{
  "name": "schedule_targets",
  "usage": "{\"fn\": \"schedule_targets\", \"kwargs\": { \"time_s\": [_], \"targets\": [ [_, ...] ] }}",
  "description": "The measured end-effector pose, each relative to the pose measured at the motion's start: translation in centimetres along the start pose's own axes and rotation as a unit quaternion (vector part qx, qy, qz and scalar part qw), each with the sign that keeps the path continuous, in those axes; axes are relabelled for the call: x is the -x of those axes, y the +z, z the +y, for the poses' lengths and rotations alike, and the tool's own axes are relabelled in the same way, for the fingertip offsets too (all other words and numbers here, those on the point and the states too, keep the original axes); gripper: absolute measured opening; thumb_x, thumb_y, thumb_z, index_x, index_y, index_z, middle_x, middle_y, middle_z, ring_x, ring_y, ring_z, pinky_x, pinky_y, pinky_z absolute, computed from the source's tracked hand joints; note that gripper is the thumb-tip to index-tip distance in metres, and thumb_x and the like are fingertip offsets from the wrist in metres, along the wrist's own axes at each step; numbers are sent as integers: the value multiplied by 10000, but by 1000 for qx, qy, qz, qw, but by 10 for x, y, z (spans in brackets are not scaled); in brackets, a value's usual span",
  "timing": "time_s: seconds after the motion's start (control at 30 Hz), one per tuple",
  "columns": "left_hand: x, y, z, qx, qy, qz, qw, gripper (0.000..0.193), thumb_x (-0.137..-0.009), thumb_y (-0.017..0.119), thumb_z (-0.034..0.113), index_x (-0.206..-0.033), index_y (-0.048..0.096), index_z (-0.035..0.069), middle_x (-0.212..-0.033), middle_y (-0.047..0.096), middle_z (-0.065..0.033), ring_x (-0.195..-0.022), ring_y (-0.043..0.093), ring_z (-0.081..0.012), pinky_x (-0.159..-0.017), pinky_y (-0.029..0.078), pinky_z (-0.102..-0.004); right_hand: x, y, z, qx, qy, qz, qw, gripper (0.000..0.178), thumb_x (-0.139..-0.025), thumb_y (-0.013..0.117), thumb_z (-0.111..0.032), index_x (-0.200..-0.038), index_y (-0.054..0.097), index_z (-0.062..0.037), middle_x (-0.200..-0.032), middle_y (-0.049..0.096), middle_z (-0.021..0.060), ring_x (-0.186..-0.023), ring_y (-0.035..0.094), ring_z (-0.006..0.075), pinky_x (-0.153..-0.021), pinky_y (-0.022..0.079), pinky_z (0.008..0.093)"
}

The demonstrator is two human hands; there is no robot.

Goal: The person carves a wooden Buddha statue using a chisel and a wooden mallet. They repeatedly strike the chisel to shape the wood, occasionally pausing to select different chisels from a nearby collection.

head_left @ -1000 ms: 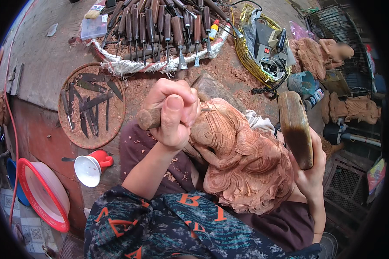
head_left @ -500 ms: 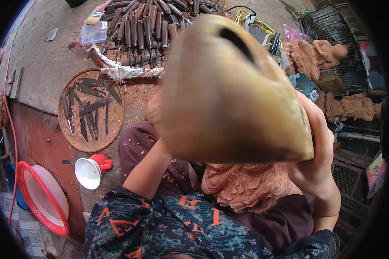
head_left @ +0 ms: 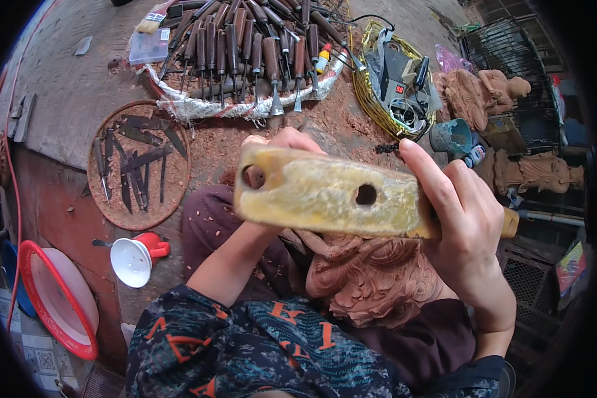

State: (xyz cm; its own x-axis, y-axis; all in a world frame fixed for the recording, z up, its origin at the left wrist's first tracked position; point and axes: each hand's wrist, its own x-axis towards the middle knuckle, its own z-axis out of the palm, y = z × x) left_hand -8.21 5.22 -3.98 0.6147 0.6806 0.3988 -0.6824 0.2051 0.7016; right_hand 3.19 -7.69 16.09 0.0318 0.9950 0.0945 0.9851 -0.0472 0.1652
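Observation:
A yellowish, worn block [head_left: 318, 192] with two round holes in its face lies across the middle of the view, close to the camera. My right hand [head_left: 464, 212] is closed around its right end, thumb and fingers wrapped over it. A narrow end of the same colour pokes out past the hand. My left hand [head_left: 297, 139] is mostly hidden behind the block; only bent knuckles show above its top edge, and what they grip cannot be seen. A reddish wood carving [head_left: 378, 278] with swirling relief rests in my lap below the block, its upper part covered.
Many wooden-handled chisels [head_left: 232, 50] lie on a white-rimmed tray ahead. A round tray of blades [head_left: 142, 166] sits at left, above a red-and-white cup [head_left: 131, 262] and a red-rimmed basin [head_left: 63, 298]. At right are a cable basket [head_left: 361, 86], a teal bucket [head_left: 451, 136] and carved figures [head_left: 474, 93].
The block has moved down and away from the camera and turned, so its narrow holed face shows. More of the chisel tray and the cable basket is visible. My right hand keeps its hold.

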Motion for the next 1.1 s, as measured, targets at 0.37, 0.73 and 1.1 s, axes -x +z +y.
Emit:
{"fn": "schedule_targets", "kwargs": {
  "time_s": [0.37,0.73,1.1],
  "targets": [
    [-16,73,18,-288,231,-170,914,161,-911,544,263,-1030,540,154,-736,458,-6,-650,512,-124,-525,393,-231,88,41,46,-155,210,-2,965,587,-684,786,-61,-1211,539,12,-1069,653,181,-921,682,333,-760,537,359],
    [10,92,-19,-327,290,-217,873,338,-727,626,295,-1037,585,165,-798,452,-13,-681,523,-168,-542,427,-269,136,46,53,-166,213,52,961,344,-742,781,-91,-975,537,-24,-762,554,86,-621,513,193,-553,410,278],
    [25,80,-25,-347,315,-211,858,130,-681,599,220,-767,548,137,-622,385,43,-534,456,-100,-448,339,-237,113,52,47,-149,-7,119,982,348,-743,766,-63,-1000,532,-65,-722,502,73,-566,534,232,-485,457,341]
  ]
}}
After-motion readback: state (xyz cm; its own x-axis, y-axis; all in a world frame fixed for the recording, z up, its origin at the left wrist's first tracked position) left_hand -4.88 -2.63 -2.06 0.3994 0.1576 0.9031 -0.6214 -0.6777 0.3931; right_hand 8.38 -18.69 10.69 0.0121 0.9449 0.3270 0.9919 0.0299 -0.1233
